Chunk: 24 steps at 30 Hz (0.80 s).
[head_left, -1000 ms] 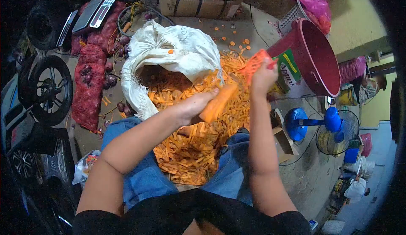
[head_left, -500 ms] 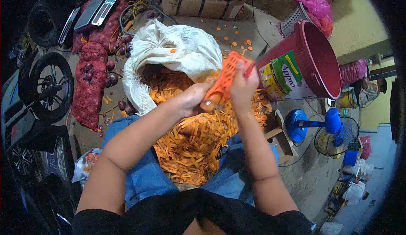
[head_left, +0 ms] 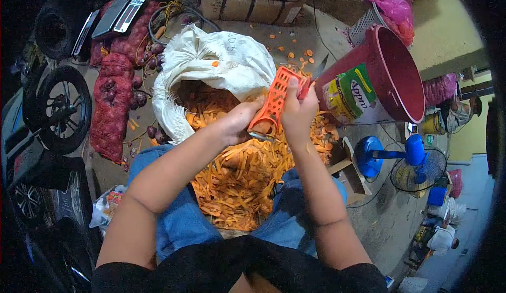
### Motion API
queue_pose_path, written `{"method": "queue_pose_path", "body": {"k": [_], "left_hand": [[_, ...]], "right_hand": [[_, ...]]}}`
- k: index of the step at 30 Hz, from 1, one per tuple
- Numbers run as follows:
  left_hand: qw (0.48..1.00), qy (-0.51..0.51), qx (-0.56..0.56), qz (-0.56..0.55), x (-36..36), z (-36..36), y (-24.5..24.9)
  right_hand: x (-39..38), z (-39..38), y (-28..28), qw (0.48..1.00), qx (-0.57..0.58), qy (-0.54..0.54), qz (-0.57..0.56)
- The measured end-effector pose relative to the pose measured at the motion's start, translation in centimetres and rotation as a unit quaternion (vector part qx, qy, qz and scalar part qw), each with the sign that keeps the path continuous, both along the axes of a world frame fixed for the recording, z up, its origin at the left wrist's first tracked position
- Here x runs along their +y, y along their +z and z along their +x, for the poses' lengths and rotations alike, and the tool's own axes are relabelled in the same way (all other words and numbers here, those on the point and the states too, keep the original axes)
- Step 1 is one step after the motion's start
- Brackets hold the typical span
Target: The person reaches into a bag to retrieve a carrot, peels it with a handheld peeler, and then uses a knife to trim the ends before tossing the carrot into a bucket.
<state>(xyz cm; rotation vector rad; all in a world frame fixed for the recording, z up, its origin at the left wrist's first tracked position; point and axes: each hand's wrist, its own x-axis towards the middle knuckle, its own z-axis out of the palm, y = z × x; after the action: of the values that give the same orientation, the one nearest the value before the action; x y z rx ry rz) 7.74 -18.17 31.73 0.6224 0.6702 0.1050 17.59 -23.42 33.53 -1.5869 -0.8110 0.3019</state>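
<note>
My right hand (head_left: pixel 300 108) is wrapped round an orange perforated peeler (head_left: pixel 276 98) and also the red handle of a knife (head_left: pixel 319 67), whose blade points up and away. My left hand (head_left: pixel 243 121) is closed on a carrot (head_left: pixel 263 128), mostly hidden by the peeler. The peeler's metal edge lies over the carrot's near end. Below both hands, a heap of orange peelings (head_left: pixel 237 187) lies between my knees. Beyond my left hand, a white sack (head_left: pixel 226 55) lies with its mouth open and peelings inside it.
A red bucket (head_left: pixel 342 71) lies tilted at the right, near a blue fan (head_left: pixel 416 153) and a cardboard box (head_left: pixel 353 174). Net bags of onions (head_left: pixel 110 108) and a scale (head_left: pixel 118 16) are at the left. A person (head_left: pixel 441 239) is far right.
The peeler has shifted slightly left and down along the carrot, with my right hand. The knife blade now shows clearly, and the motion blur on the peeler is gone.
</note>
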Motion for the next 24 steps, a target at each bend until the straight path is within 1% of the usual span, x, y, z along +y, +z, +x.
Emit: {"method": "queue_pose_path", "body": {"k": [1,2,3,4,6,7,8,9,10,12,14,16,17,18,19,20,21,22,23,24], "left_hand": [[1.000,0.000,0.001,-0.001,0.1,-0.1,0.0],[0.998,-0.056,-0.010,0.034,0.3,-0.4,0.6],[0.991,-0.111,-0.021,0.069,0.4,-0.6,0.9],[0.991,-0.112,-0.021,0.068,0.2,-0.7,0.6],[0.983,-0.162,-0.012,0.087,-0.5,-0.9,0.3],[0.979,-0.179,0.011,0.100,-0.6,-1.0,1.1],[0.978,-0.180,0.011,0.101,-0.4,-0.9,0.7],[0.987,-0.143,0.003,0.067,-0.2,-0.8,0.0],[0.994,-0.104,-0.005,0.033,0.1,-0.7,-0.5],[0.995,-0.095,-0.016,0.017,1.0,-0.7,-0.7],[0.996,-0.088,-0.027,0.001,1.1,-0.6,-0.5],[1.000,-0.007,-0.025,-0.010,0.5,-0.2,0.4],[1.000,-0.007,-0.025,-0.011,0.5,-0.2,0.2],[0.999,-0.033,-0.026,0.023,0.5,-0.3,0.0],[0.996,-0.059,-0.027,0.056,0.5,-0.3,-0.2],[0.996,-0.060,-0.027,0.055,0.4,-0.5,-0.2],[0.992,-0.107,-0.013,0.060,0.2,-0.7,0.0],[0.986,-0.153,0.001,0.065,0.0,-0.9,0.4],[0.983,-0.150,0.000,0.103,-0.5,-1.2,1.4],[0.983,-0.152,0.003,0.103,-0.6,-1.2,1.3]], "right_hand": [[0.3,0.8,-1.3,0.998,-0.055,-0.028,0.012],[0.6,2.0,-2.0,0.998,-0.054,-0.029,0.011],[0.7,3.8,-2.4,0.992,-0.088,-0.093,0.011],[0.9,5.7,-2.8,0.980,-0.123,-0.156,0.011],[0.8,9.3,-3.4,0.971,-0.034,-0.230,0.050],[0.4,9.8,-3.5,0.971,-0.032,-0.232,0.050],[0.1,9.7,-2.3,0.970,0.060,-0.232,0.042],[-0.1,9.5,-1.4,0.961,0.150,-0.229,0.035],[0.0,8.8,-1.1,0.962,0.149,-0.227,0.036],[0.6,5.8,-1.1,0.979,0.136,-0.094,0.116],[0.2,2.5,-0.5,0.999,-0.022,-0.046,0.015],[0.2,0.2,-0.3,0.999,-0.034,-0.025,0.023],[0.1,-0.2,-0.3,0.999,-0.045,-0.006,0.030],[0.1,0.0,-0.4,0.999,-0.045,-0.006,0.030],[0.1,0.7,-0.7,0.998,-0.054,-0.024,0.018],[0.2,1.9,-1.1,0.997,-0.065,-0.042,0.007],[0.8,5.0,-3.0,0.986,-0.107,-0.125,0.004],[0.8,7.7,-3.6,0.978,-0.104,-0.179,0.011],[0.5,9.7,-3.7,0.967,-0.099,-0.233,0.017],[0.2,10.3,-3.0,0.952,-0.051,-0.301,-0.037]]}}
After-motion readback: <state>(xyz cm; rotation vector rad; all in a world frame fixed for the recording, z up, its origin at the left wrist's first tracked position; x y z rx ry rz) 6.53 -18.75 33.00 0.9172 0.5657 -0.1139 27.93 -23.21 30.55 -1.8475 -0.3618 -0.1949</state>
